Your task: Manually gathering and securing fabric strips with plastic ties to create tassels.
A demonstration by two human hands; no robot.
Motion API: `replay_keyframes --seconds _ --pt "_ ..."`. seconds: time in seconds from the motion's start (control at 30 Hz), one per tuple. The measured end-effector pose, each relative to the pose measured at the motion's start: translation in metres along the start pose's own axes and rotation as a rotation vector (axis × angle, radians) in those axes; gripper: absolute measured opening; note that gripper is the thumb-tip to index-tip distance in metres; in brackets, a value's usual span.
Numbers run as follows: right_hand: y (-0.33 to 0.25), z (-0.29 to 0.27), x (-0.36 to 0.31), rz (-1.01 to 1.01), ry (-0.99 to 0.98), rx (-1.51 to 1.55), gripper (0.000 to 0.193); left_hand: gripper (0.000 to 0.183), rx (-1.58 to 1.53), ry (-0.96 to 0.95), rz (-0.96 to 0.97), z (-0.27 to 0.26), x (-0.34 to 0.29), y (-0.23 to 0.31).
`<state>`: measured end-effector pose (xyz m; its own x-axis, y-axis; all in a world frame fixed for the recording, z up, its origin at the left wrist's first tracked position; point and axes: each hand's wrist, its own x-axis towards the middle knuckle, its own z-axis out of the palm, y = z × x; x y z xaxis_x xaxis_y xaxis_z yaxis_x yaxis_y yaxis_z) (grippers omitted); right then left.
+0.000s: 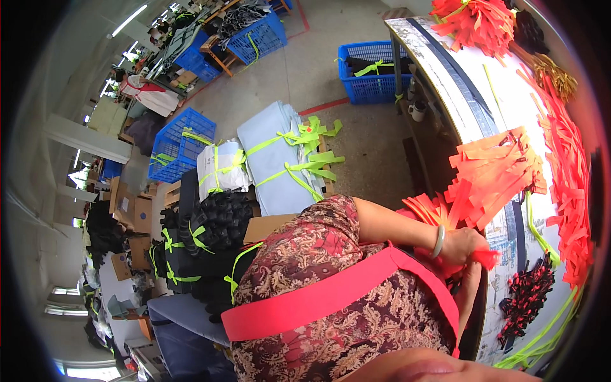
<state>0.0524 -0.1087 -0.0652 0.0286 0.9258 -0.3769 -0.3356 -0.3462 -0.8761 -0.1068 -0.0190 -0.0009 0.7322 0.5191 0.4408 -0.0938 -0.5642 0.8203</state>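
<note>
While the red strip (487, 258) is bunched at the surface's (468, 54) near edge, keep it flat, untwisted. Left hand (461, 245) pinches it; right hand (470, 283) is right beside, partly hidden, can't tell if gripping.

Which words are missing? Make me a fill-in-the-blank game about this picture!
1. The bracelet goes around the person's ____.
2. The hand gripping red fabric is ____ (gloved or bare).
3. The bundled orange strips lie on top of the ____.
4. The plastic baskets are coloured ____.

Missing words: wrist; bare; table; blue.
</note>
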Motion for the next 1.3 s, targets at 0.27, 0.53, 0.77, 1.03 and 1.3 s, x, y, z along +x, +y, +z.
replay_keyframes --seconds 0.27,0.53,0.77,1.03,1.3 --pt "-0.043 0.018 -0.013 -0.164 0.046 -0.413 0.024 0.018 -0.315 -0.127 -0.384 -0.013 0.001 -0.016" --pt "-0.042 0.003 -0.004 -0.255 0.021 -0.791 0.018 0.017 -0.308 -0.165 -0.391 -0.005 0.004 -0.015" --pt "-0.039 0.013 -0.007 -0.214 -0.048 -0.809 0.019 0.016 -0.229 -0.188 -0.363 0.0 0.004 -0.016" --pt "-0.054 0.008 -0.018 -0.016 -0.12 -0.629 0.024 0.011 -0.23 -0.182 -0.368 0.002 0.0 -0.017" --pt "-0.027 -0.041 -0.013 0.007 -0.2 -0.113 0.029 0.006 -0.388 -0.045 -0.47 -0.021 0.001 -0.01"
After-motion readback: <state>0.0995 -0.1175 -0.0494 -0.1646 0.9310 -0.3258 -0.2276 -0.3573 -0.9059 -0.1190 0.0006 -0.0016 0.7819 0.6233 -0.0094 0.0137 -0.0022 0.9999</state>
